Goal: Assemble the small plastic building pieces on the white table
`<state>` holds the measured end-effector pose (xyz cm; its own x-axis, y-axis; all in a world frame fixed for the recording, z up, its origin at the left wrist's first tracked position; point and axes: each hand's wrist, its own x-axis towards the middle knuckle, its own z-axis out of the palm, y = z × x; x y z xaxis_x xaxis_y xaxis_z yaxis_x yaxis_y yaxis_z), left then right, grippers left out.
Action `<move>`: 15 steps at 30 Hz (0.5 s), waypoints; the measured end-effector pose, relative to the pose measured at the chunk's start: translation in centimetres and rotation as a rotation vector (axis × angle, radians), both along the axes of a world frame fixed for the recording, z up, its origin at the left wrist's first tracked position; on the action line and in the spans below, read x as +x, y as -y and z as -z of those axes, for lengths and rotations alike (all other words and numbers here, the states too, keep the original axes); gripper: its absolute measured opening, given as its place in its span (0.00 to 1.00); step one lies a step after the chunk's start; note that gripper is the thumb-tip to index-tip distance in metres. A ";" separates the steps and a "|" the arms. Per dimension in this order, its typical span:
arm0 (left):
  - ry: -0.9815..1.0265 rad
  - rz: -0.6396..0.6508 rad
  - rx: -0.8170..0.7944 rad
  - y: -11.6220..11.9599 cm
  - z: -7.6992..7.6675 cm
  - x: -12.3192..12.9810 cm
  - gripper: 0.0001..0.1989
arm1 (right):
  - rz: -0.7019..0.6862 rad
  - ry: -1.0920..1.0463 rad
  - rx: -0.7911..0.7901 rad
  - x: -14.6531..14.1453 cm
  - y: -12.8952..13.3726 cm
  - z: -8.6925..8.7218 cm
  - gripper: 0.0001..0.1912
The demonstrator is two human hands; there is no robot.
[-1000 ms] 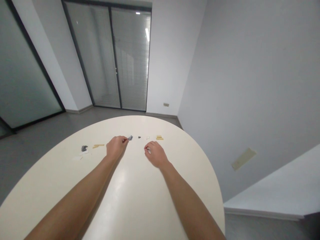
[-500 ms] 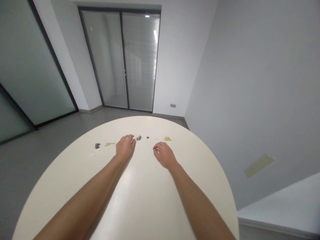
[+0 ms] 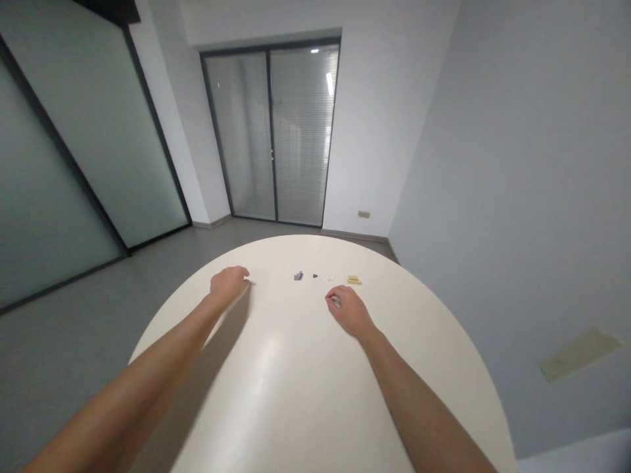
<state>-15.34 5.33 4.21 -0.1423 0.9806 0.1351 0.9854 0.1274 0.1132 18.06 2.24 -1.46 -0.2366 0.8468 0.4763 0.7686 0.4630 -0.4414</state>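
Observation:
My left hand [image 3: 230, 283] is over the left part of the table, thumb and fingertips a little apart. By its fingertips lies a small yellow piece [image 3: 253, 283], partly hidden by the hand. My right hand [image 3: 351, 311] rests right of the middle, thumb and forefinger pinched; what they hold is too small to name. Beyond it, in a loose row, lie a grey piece [image 3: 298, 276], a tiny dark piece [image 3: 315, 276], small white pieces [image 3: 330, 278] and yellow strips [image 3: 353, 280].
The round white table [image 3: 296, 394] fills the lower middle. Past its far edge are a glass door with blinds [image 3: 300, 138] and a white wall with a socket [image 3: 363, 214]. Frosted glass panels [image 3: 98, 131] stand at the left, a grey wall at the right.
My left hand has moved left, away from the grey piece to the yellow one. The dark and white pieces at the far left no longer show. The view has shifted left.

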 end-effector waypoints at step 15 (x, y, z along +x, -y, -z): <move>-0.158 0.319 0.101 0.7 2.0 4.6 0.17 | 0.004 0.031 0.000 -0.3 0.6 -0.7 0.07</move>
